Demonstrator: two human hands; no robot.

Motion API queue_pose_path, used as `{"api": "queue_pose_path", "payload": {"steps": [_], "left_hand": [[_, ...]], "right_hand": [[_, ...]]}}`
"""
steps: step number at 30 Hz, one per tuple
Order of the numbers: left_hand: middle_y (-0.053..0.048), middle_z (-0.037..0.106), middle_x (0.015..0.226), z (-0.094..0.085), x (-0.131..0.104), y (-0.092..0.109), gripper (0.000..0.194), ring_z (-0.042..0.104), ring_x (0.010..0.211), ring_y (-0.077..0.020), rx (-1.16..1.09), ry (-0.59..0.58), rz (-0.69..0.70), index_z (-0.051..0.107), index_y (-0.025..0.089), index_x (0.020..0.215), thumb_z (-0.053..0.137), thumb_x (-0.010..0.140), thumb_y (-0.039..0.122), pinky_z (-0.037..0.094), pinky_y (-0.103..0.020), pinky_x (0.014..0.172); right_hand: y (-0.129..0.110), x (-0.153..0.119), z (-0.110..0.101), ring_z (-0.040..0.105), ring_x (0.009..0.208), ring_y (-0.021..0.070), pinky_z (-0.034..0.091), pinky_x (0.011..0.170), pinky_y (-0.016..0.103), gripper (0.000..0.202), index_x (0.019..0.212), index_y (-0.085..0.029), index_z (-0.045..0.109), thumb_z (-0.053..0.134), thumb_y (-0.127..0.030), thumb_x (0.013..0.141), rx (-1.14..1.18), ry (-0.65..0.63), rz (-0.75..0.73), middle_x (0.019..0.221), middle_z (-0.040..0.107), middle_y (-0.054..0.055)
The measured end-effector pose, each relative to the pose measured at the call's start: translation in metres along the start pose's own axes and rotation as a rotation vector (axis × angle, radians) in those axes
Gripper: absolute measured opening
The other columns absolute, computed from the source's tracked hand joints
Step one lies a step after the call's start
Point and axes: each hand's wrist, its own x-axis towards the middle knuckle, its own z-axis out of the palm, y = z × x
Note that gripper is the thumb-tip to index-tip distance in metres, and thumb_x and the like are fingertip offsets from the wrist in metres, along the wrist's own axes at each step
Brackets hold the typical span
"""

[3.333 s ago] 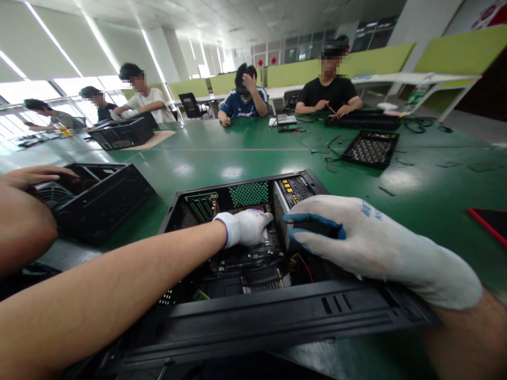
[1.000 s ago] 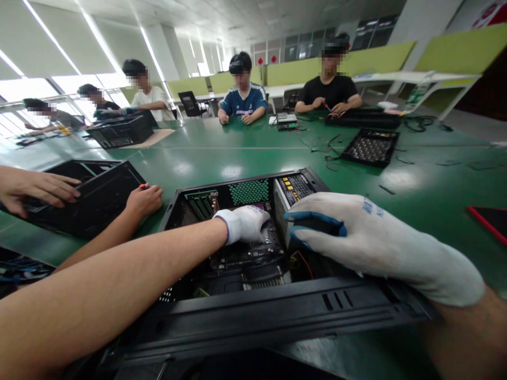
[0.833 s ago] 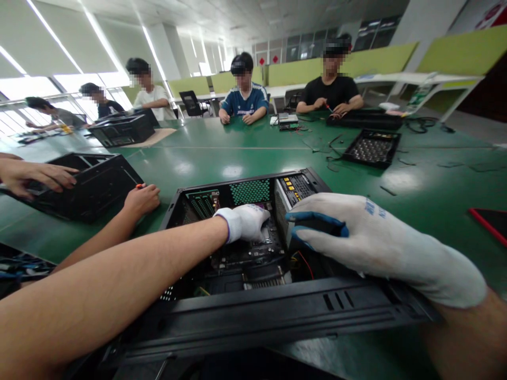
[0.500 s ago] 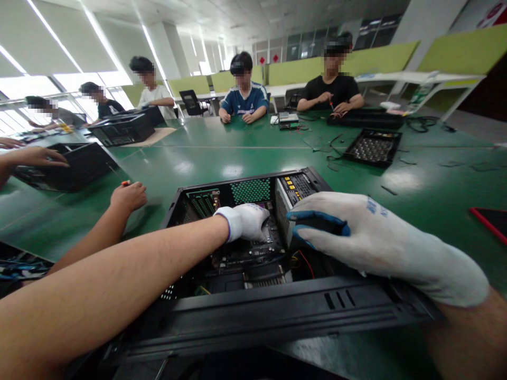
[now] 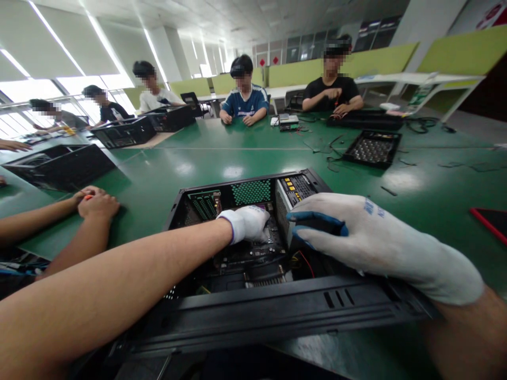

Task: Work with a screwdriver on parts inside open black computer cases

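An open black computer case (image 5: 253,316) lies on the green table in front of me. My left hand (image 5: 251,222), in a white glove, reaches into it over the motherboard (image 5: 257,253); its fingers curl down, and what their tips hold, if anything, is hidden. Beside it on the right is the power supply (image 5: 295,190) with yellow labels. My right hand (image 5: 348,227), in a white glove with blue palm, rests over the power supply's near side and the case's right part, thumb and fingers apart. Near the case's front edge lie a metal-finned part (image 5: 267,282) and thin red and yellow wires.
At left, another person's hands (image 5: 97,203) hold something orange. Black cases (image 5: 71,166) stand at back left. A black tray (image 5: 372,148), loose cables and a red-edged black object (image 5: 491,224) lie to the right. Several people sit across the green table (image 5: 206,158).
The neighbouring person's hands at left have drawn together and moved left and down. Another hand has pulled back from the left case. A far black case has shifted right. My hands have hardly moved.
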Motion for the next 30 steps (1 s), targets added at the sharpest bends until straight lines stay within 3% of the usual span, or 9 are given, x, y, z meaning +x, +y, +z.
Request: {"api": "queue_pose_path", "payload": {"steps": [5,10,13,19,23,27,30], "left_hand": [[-0.013,0.077,0.109,0.002,0.002,-0.001,0.040,0.074,0.096,-0.0300,-0.009,-0.011,0.012,0.072,0.016,0.111,0.073,0.080,0.041,0.059,-0.035,0.081],[-0.016,0.076,0.108,0.005,0.002,-0.001,0.058,0.074,0.098,-0.0345,0.014,-0.002,0.013,0.072,0.014,0.110,0.072,0.072,0.058,0.060,-0.038,0.079],[-0.016,0.077,0.104,0.004,0.000,0.000,0.059,0.075,0.095,-0.0346,0.008,0.016,0.017,0.071,0.014,0.109,0.072,0.071,0.060,0.060,-0.039,0.079],[-0.019,0.074,0.118,-0.007,-0.006,-0.002,0.071,0.072,0.109,-0.0345,-0.031,0.081,0.035,0.061,0.011,0.129,0.072,0.076,0.057,0.058,-0.038,0.092],[-0.021,0.071,0.126,-0.014,-0.011,-0.003,0.063,0.070,0.115,-0.0346,-0.016,0.041,0.032,0.058,0.011,0.133,0.061,0.085,0.051,0.057,-0.039,0.093],[-0.022,0.070,0.128,-0.023,-0.028,-0.001,0.052,0.070,0.116,-0.0336,-0.066,0.041,0.034,0.061,0.011,0.129,0.046,0.095,0.047,0.055,-0.041,0.096],[-0.021,0.073,0.122,-0.032,-0.046,0.001,0.048,0.071,0.112,-0.0335,-0.106,0.124,0.026,0.065,0.013,0.120,0.042,0.097,0.049,0.055,-0.042,0.093]], "right_hand": [[0.000,-0.001,0.000,0.072,0.108,0.0286,0.059,0.096,0.042,0.030,0.109,-0.029,0.074,0.068,-0.053,0.090,0.005,-0.007,-0.011,0.119,0.076,0.002],[-0.001,-0.001,0.000,0.072,0.107,0.0292,0.059,0.095,0.044,0.034,0.114,-0.029,0.073,0.068,-0.053,0.090,-0.016,-0.006,0.000,0.118,0.077,0.003],[-0.002,-0.002,0.000,0.072,0.105,0.0291,0.060,0.092,0.044,0.034,0.114,-0.029,0.073,0.068,-0.053,0.091,-0.018,0.001,0.002,0.116,0.077,0.003],[-0.004,-0.001,0.000,0.072,0.106,0.0286,0.060,0.092,0.043,0.032,0.111,-0.028,0.074,0.069,-0.051,0.090,0.013,0.000,0.007,0.116,0.077,0.003],[-0.002,-0.003,-0.002,0.070,0.114,0.0293,0.057,0.101,0.046,0.038,0.120,-0.027,0.073,0.069,-0.051,0.090,-0.014,0.002,0.010,0.123,0.075,0.005],[0.007,-0.031,-0.008,0.057,0.136,0.0362,0.046,0.115,0.058,0.056,0.137,-0.033,0.067,0.072,-0.055,0.085,-0.135,-0.012,0.001,0.149,0.060,0.008],[0.020,-0.067,-0.009,0.045,0.145,0.0444,0.042,0.115,0.065,0.083,0.151,-0.042,0.054,0.081,-0.056,0.074,-0.184,0.036,0.095,0.165,0.042,0.006]]}}
